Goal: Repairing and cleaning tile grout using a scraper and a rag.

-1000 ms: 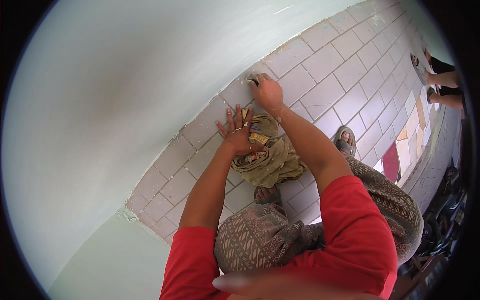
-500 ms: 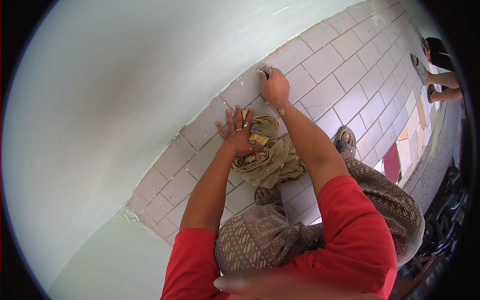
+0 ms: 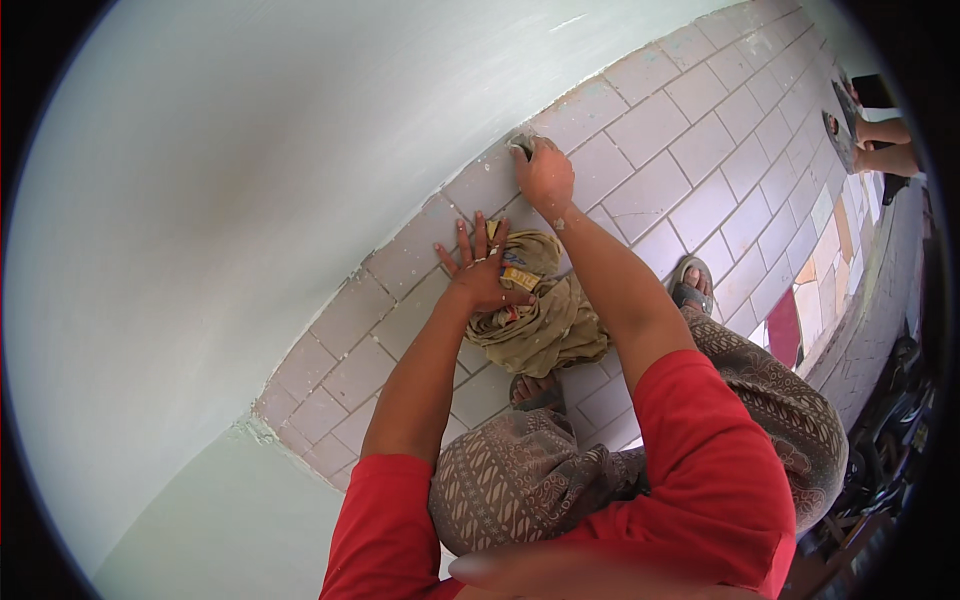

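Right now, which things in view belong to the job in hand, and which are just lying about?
In use:
Grey object, held in the right hand near the wall.
Cloth, with the left hand spread partly over it.

Apparently not in use:
Red piece at right.
Dark clutter at lower right, too unclear to name.

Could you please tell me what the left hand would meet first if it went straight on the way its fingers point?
Probably the foot of the pale wall: the left hand points toward it across a strip of tiled floor, though depth is hard to judge here.
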A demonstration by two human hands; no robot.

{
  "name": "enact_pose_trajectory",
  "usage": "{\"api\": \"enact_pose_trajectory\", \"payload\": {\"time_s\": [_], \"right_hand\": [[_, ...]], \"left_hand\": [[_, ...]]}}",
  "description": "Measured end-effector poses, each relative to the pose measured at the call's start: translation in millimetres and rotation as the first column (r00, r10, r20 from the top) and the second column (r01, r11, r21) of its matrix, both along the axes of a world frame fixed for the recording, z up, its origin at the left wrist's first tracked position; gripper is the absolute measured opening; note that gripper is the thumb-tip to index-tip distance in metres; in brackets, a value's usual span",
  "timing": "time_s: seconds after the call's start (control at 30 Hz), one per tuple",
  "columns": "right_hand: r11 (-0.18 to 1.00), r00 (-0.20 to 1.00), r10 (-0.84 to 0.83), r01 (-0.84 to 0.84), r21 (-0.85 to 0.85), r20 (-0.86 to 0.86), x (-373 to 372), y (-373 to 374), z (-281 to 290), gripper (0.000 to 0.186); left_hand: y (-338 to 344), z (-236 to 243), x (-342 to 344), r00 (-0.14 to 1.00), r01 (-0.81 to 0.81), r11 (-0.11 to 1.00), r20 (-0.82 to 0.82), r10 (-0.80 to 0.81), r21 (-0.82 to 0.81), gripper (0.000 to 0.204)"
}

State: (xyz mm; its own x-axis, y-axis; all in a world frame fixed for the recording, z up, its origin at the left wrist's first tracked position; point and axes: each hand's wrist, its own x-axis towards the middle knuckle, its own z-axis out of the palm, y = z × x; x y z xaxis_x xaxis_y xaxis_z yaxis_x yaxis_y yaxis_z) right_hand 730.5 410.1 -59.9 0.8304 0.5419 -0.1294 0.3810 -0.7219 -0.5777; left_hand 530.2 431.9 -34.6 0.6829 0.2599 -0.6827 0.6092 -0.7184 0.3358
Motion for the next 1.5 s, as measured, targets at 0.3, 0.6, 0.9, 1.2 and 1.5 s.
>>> {"api": "enact_pose_trajectory", "payload": {"time_s": [0.3,0.6,0.9,1.2,1.5], "right_hand": [[0.984,0.984,0.173,-0.174,0.034,0.043,-11.6,-10.0,-3.4,0.035],[0.993,0.994,0.101,-0.103,0.057,0.045,-5.9,-8.3,-4.0,0.037],[0.999,0.999,0.029,-0.030,-0.013,-0.034,-1.4,-0.3,-3.7,0.040],[0.987,0.988,0.151,-0.152,0.049,0.025,-30.3,5.8,-1.2,0.035],[0.978,0.979,0.205,-0.205,0.044,0.000,-23.7,-6.7,-1.1,0.034]], "left_hand": [[2.2,2.1,0.6,1.000,0.003,1.000,-0.005,-0.003,0.005,0.157],[-0.1,5.6,1.2,1.000,0.005,1.000,-0.025,-0.005,0.001,0.158],[1.3,5.0,4.8,1.000,0.009,1.000,-0.021,-0.009,0.001,0.158],[0.8,4.9,3.9,1.000,-0.001,1.000,-0.021,0.001,-0.006,0.157],[-0.3,9.2,2.4,1.000,0.004,1.000,-0.023,-0.004,-0.014,0.156]]}}
